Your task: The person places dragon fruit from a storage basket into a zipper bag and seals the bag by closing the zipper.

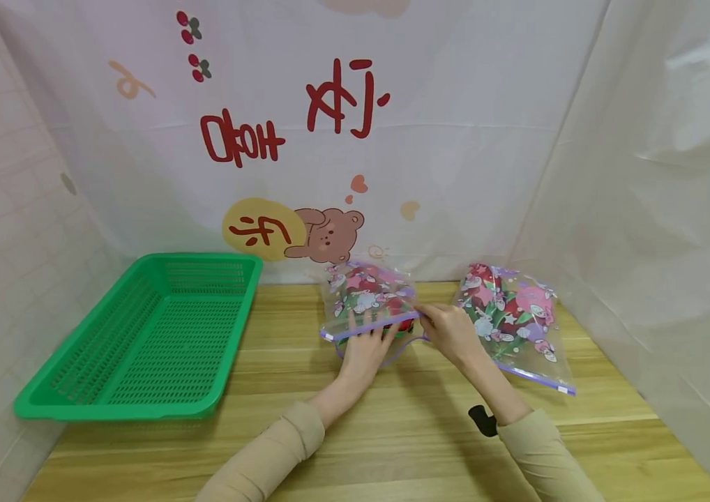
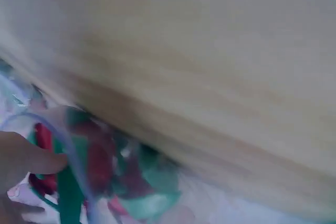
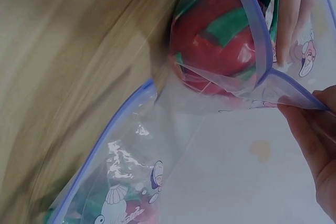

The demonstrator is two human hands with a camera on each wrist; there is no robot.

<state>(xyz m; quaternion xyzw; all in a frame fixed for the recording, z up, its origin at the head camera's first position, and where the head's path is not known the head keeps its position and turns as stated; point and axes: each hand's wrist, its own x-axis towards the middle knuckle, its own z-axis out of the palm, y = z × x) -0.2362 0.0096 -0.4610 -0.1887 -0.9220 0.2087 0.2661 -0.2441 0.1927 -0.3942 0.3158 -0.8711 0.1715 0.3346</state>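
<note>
A clear zip bag (image 1: pixel 367 289) with sea-themed prints and a purple zip strip lies at the back middle of the table, its mouth facing me and parted. Red-and-green rounded things (image 3: pixel 220 40) fill it; their kind is unclear through the film. My left hand (image 1: pixel 361 354) reaches into the mouth with fingers spread, under the upper strip. In the left wrist view its thumb (image 2: pixel 44 161) lies by a green band on the contents. My right hand (image 1: pixel 454 336) pinches the right end of the upper zip strip between thumb and fingers.
A second printed zip bag (image 1: pixel 508 314), holding red and green things, lies to the right, close beside my right forearm. On the left stands a green slotted plastic basket (image 1: pixel 223 362). A small black object (image 1: pixel 483 421) is beside my right sleeve. A printed cloth (image 1: pixel 455 174) hangs behind the table.
</note>
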